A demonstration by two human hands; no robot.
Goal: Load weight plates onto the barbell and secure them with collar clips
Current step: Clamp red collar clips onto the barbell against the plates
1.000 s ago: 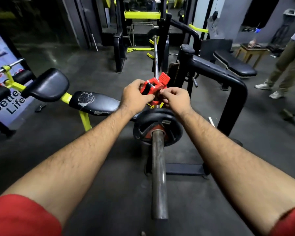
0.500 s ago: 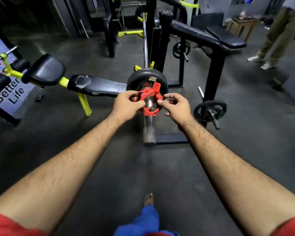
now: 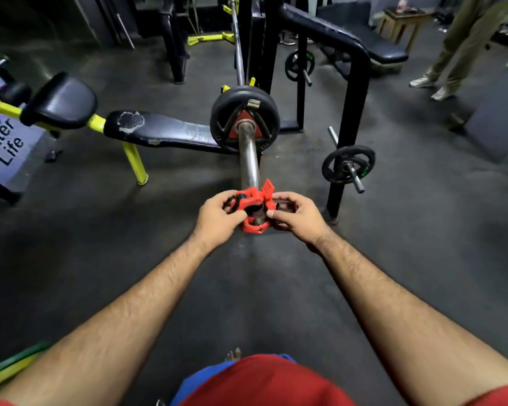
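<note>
A steel barbell on a rack points toward me. One black weight plate with a red centre sits on its sleeve. A red collar clip, its lever raised, is at the near tip of the sleeve, well apart from the plate. My left hand grips the clip's left side. My right hand pinches its right side with thumb and fingers. The sleeve's end is hidden behind the clip.
A black bench with yellow legs lies to the left. A black rack frame stands to the right, with smaller plates on its pegs. A person stands at the far right. Another bench is behind.
Both hands have drawn the red clip back along the sleeve, from beside the plate to the sleeve's near tip. The camera has tilted down and backed away.
</note>
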